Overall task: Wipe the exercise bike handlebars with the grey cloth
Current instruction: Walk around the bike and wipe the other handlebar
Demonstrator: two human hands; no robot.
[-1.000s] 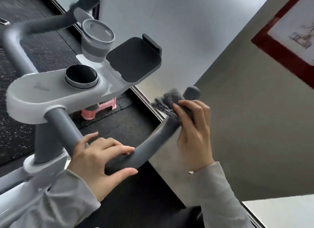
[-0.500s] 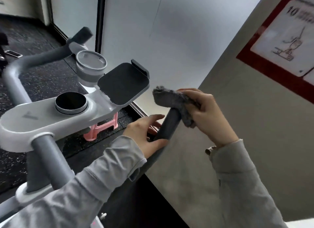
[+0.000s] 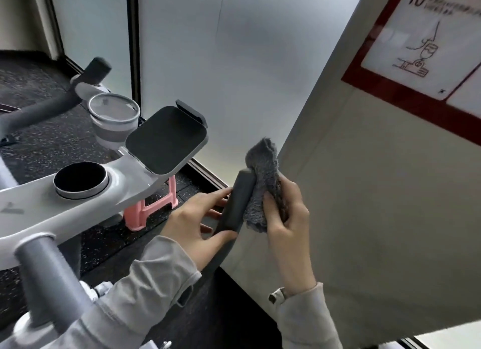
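Walls (image 3: 364, 192) in pale grey fill most of the head view, with a red-framed poster (image 3: 426, 44) at upper right and a dark speckled floor (image 3: 46, 145) to the left. Next in size is the exercise bike's white console (image 3: 33, 208), which carries a black round recess (image 3: 80, 180), a dark tilted device tray (image 3: 165, 138) and, behind it, a grey cup holder (image 3: 114, 119). A grey post (image 3: 49, 278) rises under the console at lower left. The far handlebar (image 3: 52, 101) curves away at upper left, while the near handlebar (image 3: 235, 203) rises in the middle of the frame, its blunt end up. Both forearms wear light grey sleeves (image 3: 135, 291). A pink stool (image 3: 153, 208) stands on the floor beneath the console. The left hand (image 3: 197, 223) grips the near handlebar from the left, thumb across its front and fingers curled behind it. The right hand (image 3: 283, 218) is closed around the grey cloth (image 3: 265, 182), pressing it against the right side of the bar's upper end; the cloth's fluffy top sticks up just past the tip.
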